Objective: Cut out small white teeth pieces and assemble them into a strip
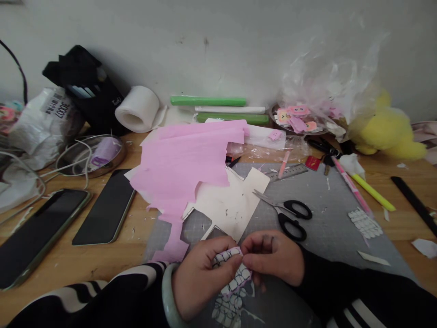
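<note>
My left hand (205, 275) is closed on a small white paper piece (235, 283) with black outlined cells and pink edges, its thumb across the top. At the piece's upper right edge, the thumb and fingers of my right hand (275, 256) are pinched together; whatever lies between those fingertips is too small to tell. Below the held piece, more patterned paper (228, 310) lies on the grey cutting mat (317, 187). Black-handled scissors (288, 212) rest partly open beyond my right hand. A pink sheet (186, 164) overlaps cream paper (235, 196) farther back.
Two phones (43, 234) (105, 207) lie at the left, near a metal bowl (119, 157). A tissue roll (138, 109) stands near the wall. A ruler (290, 171), a yellow pen (373, 192), a patterned piece (365, 224) and a yellow plush toy (389, 130) are at the right.
</note>
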`<state>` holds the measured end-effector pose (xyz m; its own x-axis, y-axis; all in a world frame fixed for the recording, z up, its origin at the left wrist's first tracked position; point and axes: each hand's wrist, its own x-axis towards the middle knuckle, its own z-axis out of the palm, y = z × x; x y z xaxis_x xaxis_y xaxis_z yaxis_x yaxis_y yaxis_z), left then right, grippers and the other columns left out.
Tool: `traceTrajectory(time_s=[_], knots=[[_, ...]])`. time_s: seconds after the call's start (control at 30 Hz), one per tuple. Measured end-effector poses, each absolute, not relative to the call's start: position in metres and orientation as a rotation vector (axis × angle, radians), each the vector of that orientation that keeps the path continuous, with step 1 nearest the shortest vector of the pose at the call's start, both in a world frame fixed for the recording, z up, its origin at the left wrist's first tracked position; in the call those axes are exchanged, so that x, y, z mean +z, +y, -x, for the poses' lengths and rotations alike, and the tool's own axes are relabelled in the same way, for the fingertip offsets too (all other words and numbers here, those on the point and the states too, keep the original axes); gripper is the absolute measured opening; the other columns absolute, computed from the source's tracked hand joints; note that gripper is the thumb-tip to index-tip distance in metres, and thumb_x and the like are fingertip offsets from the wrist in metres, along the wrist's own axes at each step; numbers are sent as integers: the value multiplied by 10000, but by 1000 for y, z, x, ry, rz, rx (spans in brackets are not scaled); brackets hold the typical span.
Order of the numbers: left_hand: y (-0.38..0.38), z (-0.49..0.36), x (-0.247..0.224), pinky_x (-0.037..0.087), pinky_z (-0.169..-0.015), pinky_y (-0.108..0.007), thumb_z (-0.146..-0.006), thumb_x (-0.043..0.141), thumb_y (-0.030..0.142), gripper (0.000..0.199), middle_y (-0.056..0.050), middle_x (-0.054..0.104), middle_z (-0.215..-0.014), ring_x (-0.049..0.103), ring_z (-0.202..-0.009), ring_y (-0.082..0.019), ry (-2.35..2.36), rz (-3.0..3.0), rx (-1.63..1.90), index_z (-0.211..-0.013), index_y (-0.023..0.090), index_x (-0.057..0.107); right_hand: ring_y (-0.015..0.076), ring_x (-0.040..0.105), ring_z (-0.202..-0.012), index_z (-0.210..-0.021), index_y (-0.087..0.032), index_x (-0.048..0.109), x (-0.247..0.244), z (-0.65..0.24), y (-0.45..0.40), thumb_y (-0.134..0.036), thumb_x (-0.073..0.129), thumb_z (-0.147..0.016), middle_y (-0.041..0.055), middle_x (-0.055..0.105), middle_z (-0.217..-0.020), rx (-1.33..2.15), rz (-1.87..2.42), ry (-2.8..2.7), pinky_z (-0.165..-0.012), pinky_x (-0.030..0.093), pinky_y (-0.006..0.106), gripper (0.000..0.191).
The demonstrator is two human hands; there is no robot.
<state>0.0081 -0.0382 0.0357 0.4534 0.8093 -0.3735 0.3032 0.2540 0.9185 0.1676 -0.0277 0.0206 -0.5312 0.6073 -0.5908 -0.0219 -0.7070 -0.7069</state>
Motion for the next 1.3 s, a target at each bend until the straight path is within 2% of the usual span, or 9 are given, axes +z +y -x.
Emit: traceTrajectory(time_s=[0.27, 0.5, 0.73, 0.93, 1.3], knots=[[-38, -7, 34, 362, -577, -260, -749, 445, 347, 253, -6, 494, -576, 448, -592, -141, 1131, -1338, 472, -607, 147, 510, 38, 472, -340, -610, -132, 517, 20, -165, -31, -393, 732, -497, -82, 508, -422, 2206, 1282, -964, -319, 403, 151, 356], [-38, -7, 36, 392, -606, -262, -761, 447, 326, 247, -35, 567, -623, 490, -613, -145, 1034, -1236, 514, -630, 140, 541, 56, 488, -323, -597, -131, 512, 23, -164, -27, -477, 688, -512, -54, 540, -417, 2225, 1257, -874, -309, 403, 169, 397], [-36, -8, 39, 364, -563, -233, -748, 457, 299, 229, 3, 514, -557, 445, -564, -119, 1082, -1342, 508, -592, 147, 529, 56, 501, -350, -619, -124, 523, 19, -166, -28, -417, 713, -532, -53, 547, -446, 2259, 1178, -908, -339, 421, 179, 359], [-37, -7, 39, 400, -627, -239, -776, 448, 243, 207, -24, 587, -625, 519, -626, -134, 961, -1256, 544, -638, 134, 558, 55, 489, -334, -613, -128, 514, 20, -164, -27, -472, 681, -541, -49, 545, -432, 2252, 1221, -862, -318, 404, 171, 389], [-38, -6, 37, 395, -560, -202, -785, 471, 240, 219, -5, 583, -585, 499, -568, -107, 986, -1278, 560, -620, 133, 568, 48, 506, -357, -625, -127, 498, 20, -165, -29, -451, 723, -499, -66, 541, -427, 2256, 1191, -906, -334, 426, 154, 413]])
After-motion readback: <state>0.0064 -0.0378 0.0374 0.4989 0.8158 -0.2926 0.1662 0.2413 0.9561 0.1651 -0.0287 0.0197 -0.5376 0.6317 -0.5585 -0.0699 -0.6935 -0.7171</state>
